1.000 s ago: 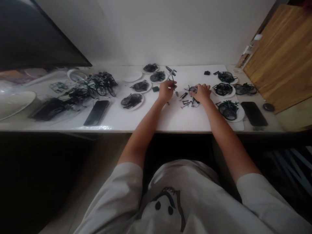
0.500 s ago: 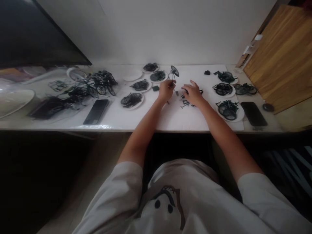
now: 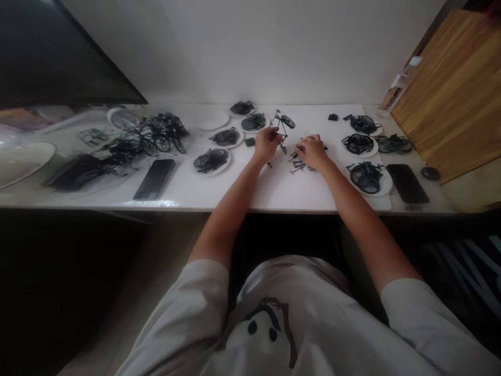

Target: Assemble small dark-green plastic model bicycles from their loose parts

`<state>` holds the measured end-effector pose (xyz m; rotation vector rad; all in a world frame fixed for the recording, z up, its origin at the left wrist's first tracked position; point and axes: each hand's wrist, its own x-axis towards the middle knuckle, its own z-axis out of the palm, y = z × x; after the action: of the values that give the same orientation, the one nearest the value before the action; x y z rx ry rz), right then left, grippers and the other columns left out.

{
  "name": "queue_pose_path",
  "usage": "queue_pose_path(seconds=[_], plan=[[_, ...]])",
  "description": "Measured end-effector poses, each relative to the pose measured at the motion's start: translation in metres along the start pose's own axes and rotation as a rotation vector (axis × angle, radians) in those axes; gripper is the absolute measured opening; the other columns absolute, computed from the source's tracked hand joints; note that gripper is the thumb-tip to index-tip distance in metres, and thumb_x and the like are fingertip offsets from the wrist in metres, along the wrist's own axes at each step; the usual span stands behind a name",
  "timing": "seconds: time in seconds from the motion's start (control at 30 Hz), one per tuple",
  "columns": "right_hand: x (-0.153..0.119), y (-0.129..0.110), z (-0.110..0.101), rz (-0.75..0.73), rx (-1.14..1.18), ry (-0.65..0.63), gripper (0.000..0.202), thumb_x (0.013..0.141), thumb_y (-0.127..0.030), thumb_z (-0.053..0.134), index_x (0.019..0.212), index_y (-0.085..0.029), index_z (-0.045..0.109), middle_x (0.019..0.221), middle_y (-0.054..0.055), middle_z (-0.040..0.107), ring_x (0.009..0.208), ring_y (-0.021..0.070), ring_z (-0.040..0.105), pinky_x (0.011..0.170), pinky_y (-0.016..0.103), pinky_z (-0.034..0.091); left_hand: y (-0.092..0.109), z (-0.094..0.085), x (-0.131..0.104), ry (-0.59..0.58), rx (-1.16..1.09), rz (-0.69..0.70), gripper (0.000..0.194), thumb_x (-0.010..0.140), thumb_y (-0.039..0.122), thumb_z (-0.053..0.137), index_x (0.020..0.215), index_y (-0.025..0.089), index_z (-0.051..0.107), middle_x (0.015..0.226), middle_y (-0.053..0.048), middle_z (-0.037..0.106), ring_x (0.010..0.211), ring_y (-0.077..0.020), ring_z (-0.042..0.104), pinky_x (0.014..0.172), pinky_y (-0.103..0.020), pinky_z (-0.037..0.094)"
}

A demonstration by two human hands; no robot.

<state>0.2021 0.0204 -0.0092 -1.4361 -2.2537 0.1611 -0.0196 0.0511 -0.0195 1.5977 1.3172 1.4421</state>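
Dark green little bike frame (image 3: pixel 282 134), and it's swung round a bit: half a second ago its wheel (image 3: pixel 288 122) stuck up higher, now it leans over to the right, with a grey tip pointing down near the loose parts (image 3: pixel 298 165). The left hand (image 3: pixel 266 145) is pretty much where it was, fingers clamped on the frame just above the tabletop (image 3: pixel 436 196). The right hand (image 3: pixel 313 151) has curled in over the loose parts, where it was more spread before; its fingers are bent, but can't tell if they've pinched anything. Around that it's kinda crowded: a dark green block (image 3: pixel 250 142) sits just left of the left hand, the left plates (image 3: pixel 226 164) of bike bits fan out beyond, and the right plates (image 3: pixel 386 184) line up by the right forearm, with a black phone (image 3: pixel 407 184) next to them. A small black piece (image 3: pixel 332 117) lies farther back. For elbow room, white sheet (image 3: pixel 291 196) shows between the forearms down to the front edge, and more runs back behind the hands to the wall (image 3: pixel 274 52). Over right, a bottle (image 3: pixel 399 86) and a wooden board (image 3: pixel 454 89) box things in.
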Motion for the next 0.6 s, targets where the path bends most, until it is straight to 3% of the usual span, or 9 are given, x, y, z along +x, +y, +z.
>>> queue_pose_path(seconds=[0.1,0.23,0.37,0.5,0.6], plan=[[0.0004,0.0011,0.0009,-0.008,0.0,-0.017,0.038,0.106,-0.038,0.058,0.124,-0.018,0.085,0.137,0.016,0.077,0.145,0.0443,0.045,0.123,0.062,0.044,0.0055,0.0022,-0.0014,0.021,-0.149,-0.18,0.018,0.089,0.012,0.07,0.107,0.015,0.07,0.089,-0.008,0.079,0.085,-0.0176,0.079,0.085,-0.032,0.067],[0.0022,0.0018,0.0036,-0.019,0.022,-0.024,0.038,0.108,-0.036,0.056,0.126,-0.019,0.084,0.138,0.015,0.078,0.151,0.0435,0.044,0.126,0.062,0.042,0.0084,-0.0003,-0.0031,-0.026,-0.27,-0.28,0.011,0.09,0.007,0.069,0.095,0.016,0.067,0.088,-0.008,0.079,0.083,-0.0156,0.08,0.09,-0.034,0.068],[0.0036,0.002,0.0052,-0.041,0.007,-0.022,0.037,0.106,-0.038,0.058,0.124,-0.021,0.085,0.135,0.013,0.079,0.145,0.0415,0.051,0.126,0.061,0.043,0.0054,-0.0014,-0.0024,-0.058,-0.305,-0.298,0.01,0.09,0.007,0.069,0.086,0.016,0.067,0.085,-0.007,0.078,0.08,-0.0144,0.079,0.09,-0.033,0.068],[0.0035,0.0019,0.0048,-0.063,-0.012,-0.024,0.04,0.104,-0.041,0.06,0.125,-0.019,0.085,0.135,0.015,0.078,0.141,0.0403,0.053,0.126,0.06,0.044,0.0009,0.0004,-0.0009,-0.063,-0.245,-0.316,0.017,0.096,0.009,0.062,0.082,0.017,0.067,0.085,-0.008,0.078,0.072,-0.0141,0.076,0.081,-0.031,0.067],[0.0031,0.0016,0.0045,-0.066,-0.002,-0.023,0.041,0.104,-0.041,0.059,0.125,-0.019,0.086,0.134,0.016,0.078,0.141,0.0411,0.052,0.125,0.062,0.045,-0.0016,-0.0027,-0.0016,-0.037,-0.047,-0.202,0.02,0.098,0.019,0.065,0.078,0.019,0.068,0.079,-0.007,0.076,0.067,-0.0156,0.071,0.077,-0.031,0.064]])
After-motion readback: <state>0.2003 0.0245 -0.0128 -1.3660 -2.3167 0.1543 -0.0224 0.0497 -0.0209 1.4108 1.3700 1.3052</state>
